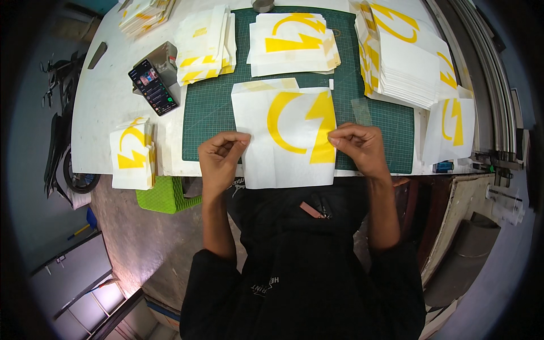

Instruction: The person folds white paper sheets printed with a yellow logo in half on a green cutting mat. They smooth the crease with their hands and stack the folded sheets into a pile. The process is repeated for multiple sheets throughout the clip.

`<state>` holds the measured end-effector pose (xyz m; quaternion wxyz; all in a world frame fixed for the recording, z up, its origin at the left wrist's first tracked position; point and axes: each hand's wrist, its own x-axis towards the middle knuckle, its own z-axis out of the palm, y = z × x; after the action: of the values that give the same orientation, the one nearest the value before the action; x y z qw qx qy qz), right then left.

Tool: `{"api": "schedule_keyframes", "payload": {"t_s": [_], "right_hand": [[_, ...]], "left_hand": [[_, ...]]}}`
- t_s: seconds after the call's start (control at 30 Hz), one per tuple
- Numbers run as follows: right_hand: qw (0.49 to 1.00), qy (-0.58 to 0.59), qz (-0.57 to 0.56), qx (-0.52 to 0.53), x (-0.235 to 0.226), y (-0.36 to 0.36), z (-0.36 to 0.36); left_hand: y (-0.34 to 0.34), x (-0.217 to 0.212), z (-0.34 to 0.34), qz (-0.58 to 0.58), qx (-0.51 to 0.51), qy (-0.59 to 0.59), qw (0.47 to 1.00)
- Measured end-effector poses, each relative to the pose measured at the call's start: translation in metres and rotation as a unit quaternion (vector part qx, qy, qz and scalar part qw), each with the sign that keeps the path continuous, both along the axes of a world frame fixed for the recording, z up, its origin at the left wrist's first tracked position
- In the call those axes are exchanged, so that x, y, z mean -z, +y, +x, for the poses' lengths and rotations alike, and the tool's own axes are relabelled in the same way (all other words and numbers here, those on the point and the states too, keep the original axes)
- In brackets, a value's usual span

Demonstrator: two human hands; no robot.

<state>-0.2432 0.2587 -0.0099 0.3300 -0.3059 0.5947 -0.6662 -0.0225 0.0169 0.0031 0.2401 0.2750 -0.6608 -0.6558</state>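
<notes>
A white paper bag (260,164) with a yellow printed curve and zigzag is stretched between my two hands, over the near edge of the green cutting mat (212,127). My left hand (222,158) pinches its left edge between thumb and fingertips. On the opposite edge, my right hand (362,148) grips it in the same pinch, beside the yellow print. The sheet's lower part hangs past the table edge, above my lap. Just beyond it lies a stack of similar white and yellow bags (292,56) on the mat.
More stacks of printed bags stand at the far left (207,45), the right (408,68) and the left corner (131,153). A phone (153,86) leans on a metal block. Metal rails (487,73) line the table's right side. A green crate (161,195) sits below the table.
</notes>
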Motion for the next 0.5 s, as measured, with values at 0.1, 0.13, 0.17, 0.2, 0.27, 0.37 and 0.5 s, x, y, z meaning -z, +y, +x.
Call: {"api": "schedule_keyframes", "payload": {"t_s": [0.1, 0.13, 0.17, 0.2, 0.27, 0.37, 0.5], "right_hand": [[1.000, -0.002, 0.022, 0.003, -0.0051, -0.0034, 0.0025], [0.999, 0.004, 0.032, 0.002, -0.0052, -0.0029, 0.0024], [0.999, 0.009, 0.042, 0.002, -0.0053, -0.0021, 0.0021], [0.998, 0.015, 0.053, 0.002, -0.0053, -0.0011, 0.0018], [0.999, 0.016, 0.035, -0.008, -0.0085, -0.0004, 0.0008], [0.999, -0.022, -0.002, -0.026, -0.0094, -0.0013, -0.0002], [0.996, -0.077, -0.007, -0.032, -0.0095, -0.0014, -0.0018]], "left_hand": [[0.0007, -0.0072, -0.0017, 0.003, 0.005, -0.003, 1.000], [-0.0002, -0.0078, -0.0014, 0.003, 0.011, -0.001, 1.000], [-0.0012, -0.0085, -0.0011, 0.003, 0.017, 0.000, 1.000], [-0.0018, -0.0089, -0.0008, 0.002, 0.024, -0.004, 1.000], [-0.0032, -0.0095, 0.0003, 0.000, 0.038, -0.010, 0.999], [-0.0051, -0.0077, 0.0033, -0.007, 0.055, -0.005, 0.998], [-0.0072, -0.0093, 0.0076, -0.018, 0.098, 0.001, 0.995]]}}
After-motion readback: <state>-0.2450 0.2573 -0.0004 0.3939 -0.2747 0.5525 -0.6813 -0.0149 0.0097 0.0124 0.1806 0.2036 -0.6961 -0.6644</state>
